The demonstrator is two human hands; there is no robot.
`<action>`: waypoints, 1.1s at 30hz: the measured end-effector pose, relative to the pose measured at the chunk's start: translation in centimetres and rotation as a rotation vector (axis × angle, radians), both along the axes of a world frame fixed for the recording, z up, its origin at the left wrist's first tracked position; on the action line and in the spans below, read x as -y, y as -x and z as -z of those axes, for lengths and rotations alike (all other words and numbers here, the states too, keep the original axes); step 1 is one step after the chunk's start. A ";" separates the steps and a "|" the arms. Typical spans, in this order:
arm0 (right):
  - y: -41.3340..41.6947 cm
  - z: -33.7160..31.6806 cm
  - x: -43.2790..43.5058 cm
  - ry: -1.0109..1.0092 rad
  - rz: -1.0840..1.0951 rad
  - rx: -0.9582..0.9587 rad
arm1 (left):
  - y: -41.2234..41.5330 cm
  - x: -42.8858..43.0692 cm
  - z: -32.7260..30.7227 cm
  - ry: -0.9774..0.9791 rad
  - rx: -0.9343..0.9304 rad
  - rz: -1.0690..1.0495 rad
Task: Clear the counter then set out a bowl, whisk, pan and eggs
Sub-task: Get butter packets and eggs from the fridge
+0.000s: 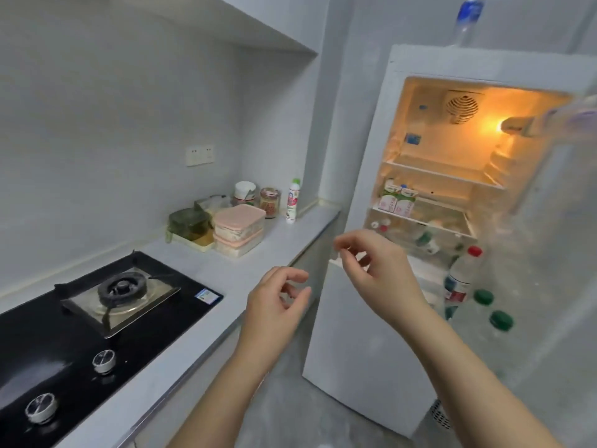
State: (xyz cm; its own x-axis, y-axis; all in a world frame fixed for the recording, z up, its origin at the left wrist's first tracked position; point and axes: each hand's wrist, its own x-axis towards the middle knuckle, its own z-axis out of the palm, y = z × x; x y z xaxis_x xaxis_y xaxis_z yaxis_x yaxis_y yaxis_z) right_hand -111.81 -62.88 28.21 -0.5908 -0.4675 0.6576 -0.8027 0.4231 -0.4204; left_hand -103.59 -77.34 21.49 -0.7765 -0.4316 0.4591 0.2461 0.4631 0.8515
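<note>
The grey counter [281, 240] runs from lower left to the back corner. At its far end stand two stacked pink-lidded boxes [238, 229], a green container on a yellow tray [189, 225], two jars [269, 202] and a white spray bottle [293, 200]. My left hand [277, 302] hovers off the counter's front edge, fingers loosely curled and holding nothing. My right hand [371, 270] is raised in front of the open fridge [439, 189], fingers apart and empty. No bowl, whisk, pan or eggs are in view.
A black gas hob [97, 318] with one burner and two knobs fills the near left counter. The lit fridge holds cartons [395, 200] on a shelf. Its open door [549, 253] at the right carries bottles [460, 279] with red and green caps. A bottle [468, 17] stands on top.
</note>
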 end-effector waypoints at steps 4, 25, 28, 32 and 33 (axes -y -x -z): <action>0.4 0.0 -6.5 -0.005 -0.013 -0.050 | 0.2 -7.4 1.1 -0.058 -0.027 -0.018; 2.9 -10.1 -32.8 -0.399 0.038 -1.044 | 2.3 -38.7 -4.2 0.196 0.107 0.099; 4.3 -10.3 -33.8 -0.496 0.081 -1.209 | 3.4 -39.8 -4.6 0.224 0.127 0.063; 5.6 -10.0 -33.5 -0.568 0.031 -1.373 | 4.7 -40.2 -4.8 0.282 0.111 -0.020; 5.9 -9.9 -33.3 -0.569 0.017 -1.388 | 4.8 -40.2 -4.7 0.314 0.095 -0.032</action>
State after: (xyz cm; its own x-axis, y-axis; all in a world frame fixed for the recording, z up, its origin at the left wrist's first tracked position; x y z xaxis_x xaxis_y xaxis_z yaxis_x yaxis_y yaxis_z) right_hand -117.71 -29.58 38.11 0.3265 -0.8460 0.4216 -0.4073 0.2766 0.8704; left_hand -108.35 -37.19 26.21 -0.8102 -0.3055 0.5003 0.1536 0.7130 0.6842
